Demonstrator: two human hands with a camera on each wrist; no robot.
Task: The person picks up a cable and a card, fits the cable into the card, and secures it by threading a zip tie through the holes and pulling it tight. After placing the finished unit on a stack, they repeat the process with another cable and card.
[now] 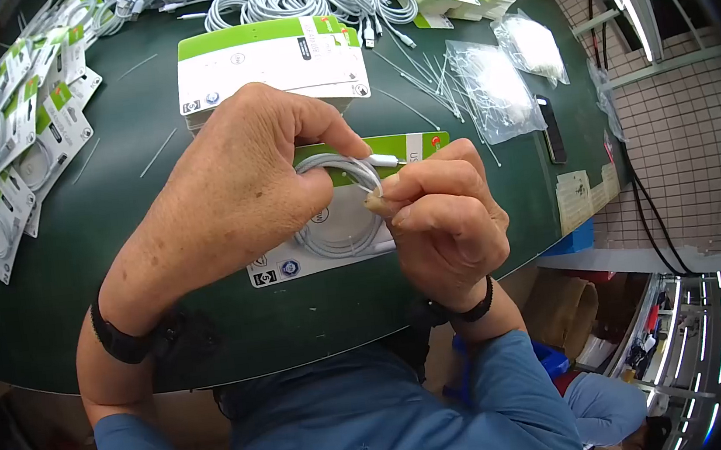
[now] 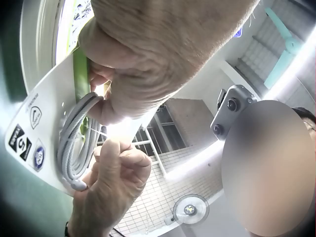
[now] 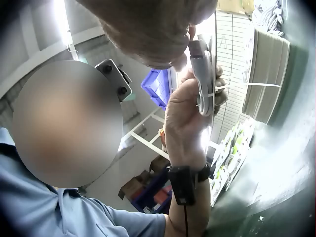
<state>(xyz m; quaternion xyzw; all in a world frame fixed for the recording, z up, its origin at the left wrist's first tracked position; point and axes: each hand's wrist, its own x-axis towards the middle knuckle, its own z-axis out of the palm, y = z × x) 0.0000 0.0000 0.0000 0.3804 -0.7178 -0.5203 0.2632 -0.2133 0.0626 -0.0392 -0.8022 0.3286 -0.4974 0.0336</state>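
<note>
A green and white card (image 1: 281, 267) lies under a coiled pale cable (image 1: 314, 240). My left hand (image 1: 229, 182) grips the card's upper part and the coil, thumb over the loops. My right hand (image 1: 453, 224) pinches a thin white tie at the coil's right side, its fingertips close to my left hand. In the left wrist view the tie (image 2: 98, 132) runs from the coil (image 2: 71, 143) toward the fingertips of my right hand (image 2: 111, 185). The right wrist view shows a cable plug (image 3: 197, 48) beside the card's edge and a tie end (image 3: 261, 84) sticking out behind the card.
A stack of cards (image 1: 269, 68) stands just behind my hands. Carded cables (image 1: 33, 163) are piled at the left, with loose coils (image 1: 288, 0) at the back. To the right lie scattered ties (image 1: 442, 84), bags of ties (image 1: 496, 92) and a phone (image 1: 552, 130).
</note>
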